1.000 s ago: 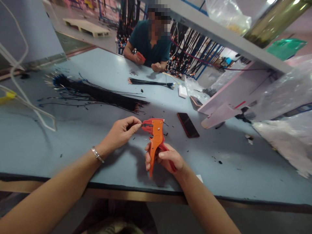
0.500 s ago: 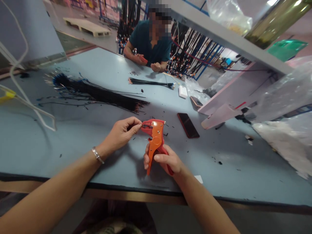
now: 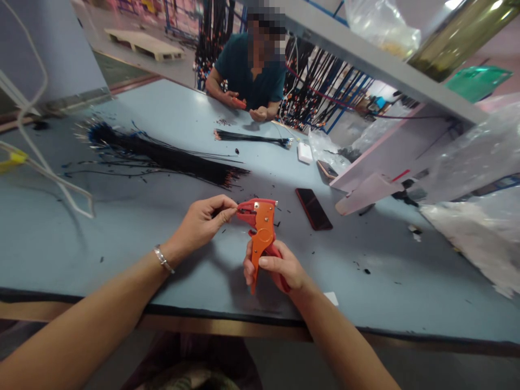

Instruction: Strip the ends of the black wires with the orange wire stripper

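My right hand (image 3: pixel 280 265) is wrapped round the handles of an orange and red wire stripper (image 3: pixel 265 230), its jaws pointing left above the table. At the jaw tips, my left hand (image 3: pixel 208 219) is closed in a pinch of thumb and forefinger. Whatever lies between those fingers is too small to make out. Beyond my hands lies a thick bundle of black wires (image 3: pixel 162 154), with blue and metallic ends at the left and copper-coloured ends at the right. Small dark scraps are scattered round the stripper.
A phone (image 3: pixel 313 209) lies right of the stripper. Farther back are a smaller wire bundle (image 3: pixel 252 138), a white box (image 3: pixel 304 153) and another phone (image 3: pixel 327 169). Across the table a person (image 3: pixel 252 76) holds something red. A white wire frame (image 3: pixel 69 195) stands left; plastic bags (image 3: pixel 471 157) lie right.
The stripper's orange handle has moved a little to the right, closer to the red one, and its head has shifted slightly right. My left hand has barely moved.
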The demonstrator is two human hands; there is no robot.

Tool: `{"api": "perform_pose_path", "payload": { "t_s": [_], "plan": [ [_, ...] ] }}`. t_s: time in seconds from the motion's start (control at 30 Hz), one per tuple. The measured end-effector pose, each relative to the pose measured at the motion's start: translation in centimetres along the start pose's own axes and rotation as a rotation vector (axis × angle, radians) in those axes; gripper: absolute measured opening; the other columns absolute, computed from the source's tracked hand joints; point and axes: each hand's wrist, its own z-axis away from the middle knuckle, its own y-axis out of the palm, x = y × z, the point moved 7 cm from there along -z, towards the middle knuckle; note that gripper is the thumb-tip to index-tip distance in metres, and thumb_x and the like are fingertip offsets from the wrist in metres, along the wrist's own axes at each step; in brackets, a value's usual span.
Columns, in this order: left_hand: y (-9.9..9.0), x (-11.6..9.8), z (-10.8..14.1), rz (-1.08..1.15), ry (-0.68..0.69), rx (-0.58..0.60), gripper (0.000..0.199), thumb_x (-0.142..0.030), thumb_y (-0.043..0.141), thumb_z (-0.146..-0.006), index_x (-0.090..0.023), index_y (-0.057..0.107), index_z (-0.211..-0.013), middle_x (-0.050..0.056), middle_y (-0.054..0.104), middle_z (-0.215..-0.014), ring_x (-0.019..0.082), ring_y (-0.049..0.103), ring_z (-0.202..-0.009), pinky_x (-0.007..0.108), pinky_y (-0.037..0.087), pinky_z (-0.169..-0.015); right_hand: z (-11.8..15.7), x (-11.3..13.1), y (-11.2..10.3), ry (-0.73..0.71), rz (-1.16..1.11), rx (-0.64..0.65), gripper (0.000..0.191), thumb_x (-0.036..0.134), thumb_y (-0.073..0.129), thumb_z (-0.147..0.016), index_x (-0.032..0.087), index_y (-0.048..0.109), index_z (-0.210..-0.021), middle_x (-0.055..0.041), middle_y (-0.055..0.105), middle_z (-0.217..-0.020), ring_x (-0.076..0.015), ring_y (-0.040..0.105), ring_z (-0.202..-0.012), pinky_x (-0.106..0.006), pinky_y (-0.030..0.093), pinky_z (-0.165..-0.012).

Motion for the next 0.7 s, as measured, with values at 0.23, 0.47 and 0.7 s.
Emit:
{"api": "perform_pose_path", "payload": {
  "t_s": [0.23,0.47,0.7],
  "plan": [
    [-0.15,-0.15,0.0,-0.002,-0.001,-0.019,0.024,-0.037,0.058,-0.084,-0.015,0.066,-0.078,0.001,0.062,-0.069,0.014,0.054,-0.067,0.024,0.043,-0.065,0.06,-0.27,-0.31,0.014,0.006,-0.043,0.034,0.037,0.076,-0.075,0.012,0.059,-0.09,-0.0022,0.063,-0.068,-0.0156,0.063,-0.053,-0.025,0.053,-0.043],
    [-0.27,-0.33,0.04,-0.027,0.004,-0.023,0.023,-0.036,0.058,-0.084,-0.015,0.066,-0.078,0.0,0.061,-0.067,0.013,0.052,-0.063,0.023,0.042,-0.062,0.08,-0.24,-0.32,-0.007,0.038,-0.059,0.032,0.036,0.076,-0.076,0.012,0.059,-0.088,-0.0019,0.064,-0.066,-0.0144,0.063,-0.051,-0.025,0.053,-0.044],
    [-0.07,-0.31,0.18,-0.041,0.016,-0.003,0.024,-0.037,0.054,-0.086,-0.015,0.065,-0.082,-0.001,0.059,-0.067,0.012,0.051,-0.062,0.022,0.04,-0.06,-0.01,-0.37,-0.35,-0.052,0.104,-0.064,0.029,0.036,0.074,-0.079,0.012,0.058,-0.085,-0.0019,0.063,-0.063,-0.0128,0.06,-0.048,-0.023,0.052,-0.044]
  ]
}}
